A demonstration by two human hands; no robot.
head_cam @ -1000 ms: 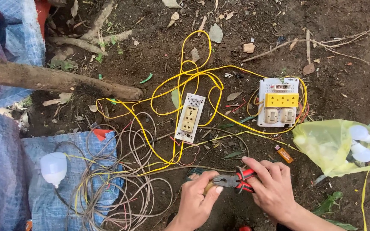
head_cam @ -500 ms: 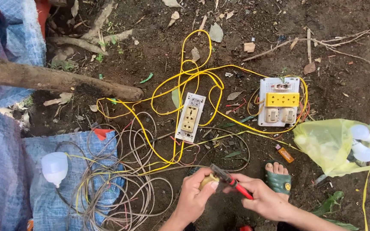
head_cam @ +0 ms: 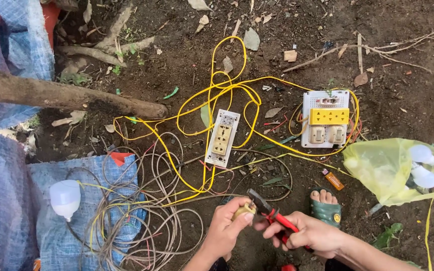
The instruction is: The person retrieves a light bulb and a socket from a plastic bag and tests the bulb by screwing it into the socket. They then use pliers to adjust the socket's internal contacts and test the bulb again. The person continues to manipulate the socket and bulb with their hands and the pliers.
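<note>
While the left hand [head_cam: 227, 221] pinches a small yellowish wire end or fitting [head_cam: 243, 211] between thumb and fingers, the right hand [head_cam: 310, 235] is wrapped shut around the red handles of a pair of pliers [head_cam: 272, 215], dark nose aimed right at that piece. All of this sits at the bottom centre of the frame, just above bare dirt. Looks to me like a cutting or stripping step on the wire end, and I'd guess it calls for a steady, light squeeze so the metal core doesn't get nicked.

Textures are pretty mixed. Glossy yellow cable [head_cam: 227, 95] loops all over the middle of the frame, running past a narrow white socket plate [head_cam: 222, 138] to a bigger white switch board [head_cam: 326, 119] with a yellow strip at centre right. At lower left there's a messy coil of thin dull wires [head_cam: 141, 226] on woven blue tarp [head_cam: 6, 211], plus a smooth white bulb [head_cam: 65, 198]. A crinkly translucent yellow bag [head_cam: 383, 168] with more bulbs sits at right, a rough log [head_cam: 61, 95] at upper left, and a sandalled foot [head_cam: 325, 203] just beside the hands.
</note>
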